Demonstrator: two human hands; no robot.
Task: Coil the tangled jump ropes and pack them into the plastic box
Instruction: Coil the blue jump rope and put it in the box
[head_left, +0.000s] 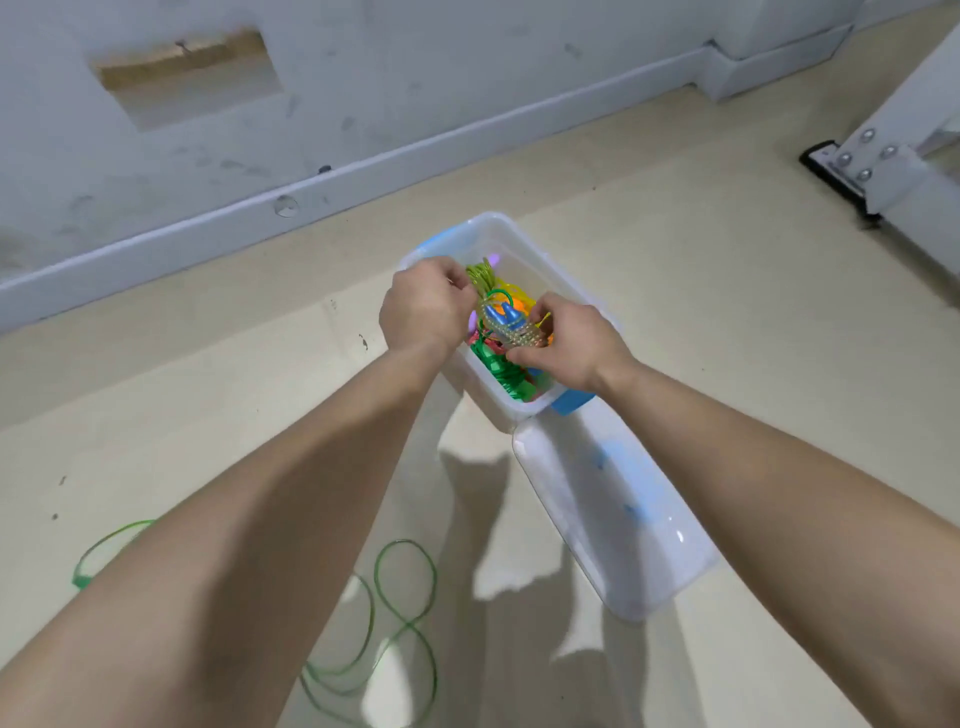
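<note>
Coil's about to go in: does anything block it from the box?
Nothing visible. The left hand and right hand hold the yellow-green coil directly over the open box; the lid lies on the floor beside it.

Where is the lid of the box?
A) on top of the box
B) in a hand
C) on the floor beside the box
C: the lid lies on the floor at the near end of the open box, while the left hand and right hand hold ropes.
</note>
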